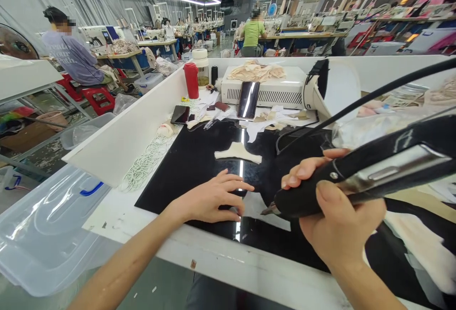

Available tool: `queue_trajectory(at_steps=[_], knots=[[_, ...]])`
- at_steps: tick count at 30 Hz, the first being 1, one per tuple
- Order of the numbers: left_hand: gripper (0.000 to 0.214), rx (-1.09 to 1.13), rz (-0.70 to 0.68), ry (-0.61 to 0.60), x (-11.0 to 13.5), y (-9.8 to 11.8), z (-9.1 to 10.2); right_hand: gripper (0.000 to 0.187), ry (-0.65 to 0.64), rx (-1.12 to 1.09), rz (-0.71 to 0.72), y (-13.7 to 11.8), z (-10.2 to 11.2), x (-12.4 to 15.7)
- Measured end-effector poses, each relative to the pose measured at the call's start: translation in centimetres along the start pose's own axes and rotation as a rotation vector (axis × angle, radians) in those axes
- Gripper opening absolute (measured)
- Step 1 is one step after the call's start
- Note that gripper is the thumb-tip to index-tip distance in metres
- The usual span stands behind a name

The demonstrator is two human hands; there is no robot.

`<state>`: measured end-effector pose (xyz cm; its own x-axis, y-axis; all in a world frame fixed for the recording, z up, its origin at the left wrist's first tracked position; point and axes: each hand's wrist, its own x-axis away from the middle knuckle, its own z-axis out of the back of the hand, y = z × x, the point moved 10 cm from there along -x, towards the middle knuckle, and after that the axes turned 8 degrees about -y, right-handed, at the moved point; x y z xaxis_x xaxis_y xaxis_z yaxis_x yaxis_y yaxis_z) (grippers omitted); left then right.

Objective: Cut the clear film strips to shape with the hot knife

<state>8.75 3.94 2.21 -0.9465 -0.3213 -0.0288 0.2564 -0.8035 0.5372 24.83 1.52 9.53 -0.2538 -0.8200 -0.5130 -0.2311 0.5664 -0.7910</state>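
My right hand (338,215) is wrapped round a black hand tool (374,170) with a metal strip and a cord, its tip pointing down at the glossy black work mat (199,158). My left hand (213,198) lies flat on the mat with fingers spread, close to the tool's tip. A pale fabric piece (238,152) lies on the mat just beyond both hands, untouched. More pale fabric shows under the tool tip (263,215).
A white machine box (270,91) with fabric pieces and a phone leaning on it stands at the back. A red bottle (191,79), a second phone (180,114), white elastic loops (146,163) and a clear plastic bin lid (50,234) lie to the left. Other people sit at far tables.
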Motion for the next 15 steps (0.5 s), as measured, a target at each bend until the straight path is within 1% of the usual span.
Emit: queue_trajectory(at_steps=[4,8,10,12,13,15], knots=[[0.011,-0.098,0.071,0.062,0.9,-1.5,1.2,0.038,0.071,0.028,0.016,-0.3,1.3,-0.7],[0.018,-0.257,0.245,0.247,1.8,-3.2,3.1,0.037,0.074,0.064,0.021,-0.1,1.5,-0.5],[0.019,-0.265,0.279,0.337,1.9,-3.1,3.6,0.037,0.066,0.079,0.011,0.2,1.2,-0.4],[0.016,-0.208,0.269,0.383,1.5,-2.4,3.4,0.039,0.057,0.080,0.007,0.5,0.9,-0.5],[0.016,-0.171,0.261,0.381,1.1,-2.0,3.1,0.040,0.060,0.082,0.010,0.6,0.8,-0.6],[0.025,-0.116,0.261,0.344,0.2,-1.4,2.2,0.039,0.077,0.091,0.026,0.7,0.7,-0.9]])
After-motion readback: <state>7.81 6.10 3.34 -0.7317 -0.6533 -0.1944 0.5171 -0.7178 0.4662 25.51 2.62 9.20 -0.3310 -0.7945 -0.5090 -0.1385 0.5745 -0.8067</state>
